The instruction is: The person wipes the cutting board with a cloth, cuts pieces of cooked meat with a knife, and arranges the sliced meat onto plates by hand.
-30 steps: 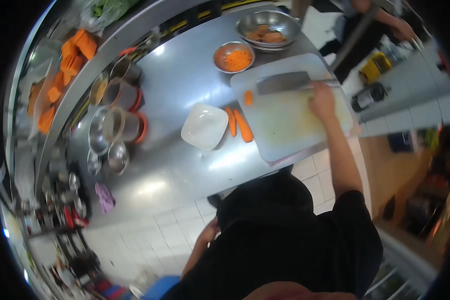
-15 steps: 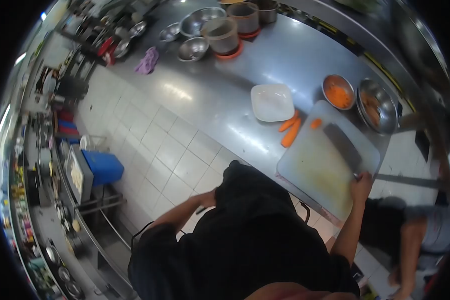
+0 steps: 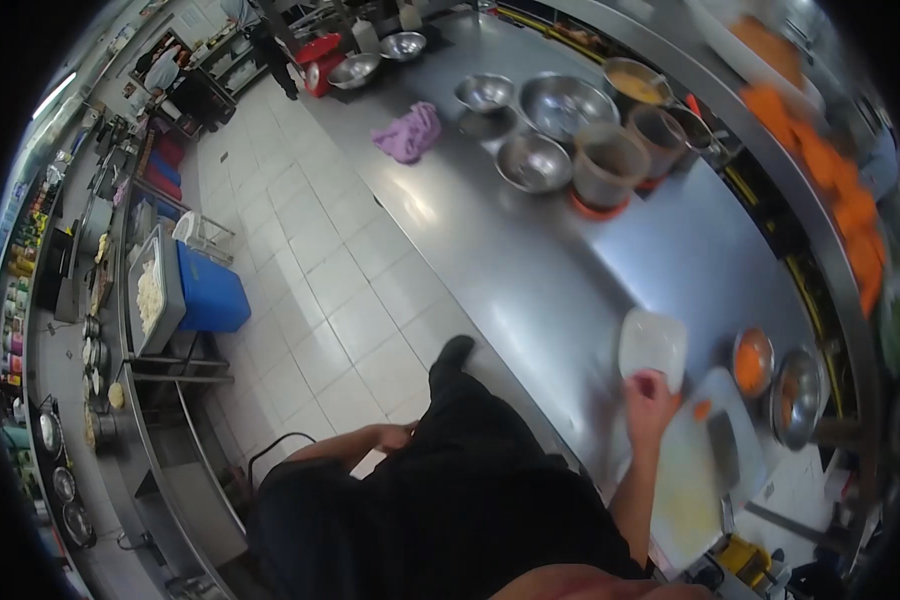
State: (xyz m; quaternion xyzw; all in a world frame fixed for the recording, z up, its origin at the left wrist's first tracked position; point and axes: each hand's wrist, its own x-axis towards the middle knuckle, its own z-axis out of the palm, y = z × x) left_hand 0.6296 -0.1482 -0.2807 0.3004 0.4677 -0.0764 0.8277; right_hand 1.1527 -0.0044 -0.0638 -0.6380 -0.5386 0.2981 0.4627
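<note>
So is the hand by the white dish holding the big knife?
No, the big knife lies on the cutting board, apart from the right hand at the white dish.

Black clothes (image 3: pixel 430 510); dark shoe (image 3: pixel 456 353)

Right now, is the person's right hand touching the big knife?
Apart. The head view shows the right hand at the white dish, while the big knife lies on the cutting board, with some of the board showing between them.

Steel table (image 3: pixel 510 290) bears purple cloth (image 3: pixel 407 133), metal bowls (image 3: pixel 534 163), white dish (image 3: pixel 652 343), seemingly plastic cutting board (image 3: pixel 684 495).
</note>
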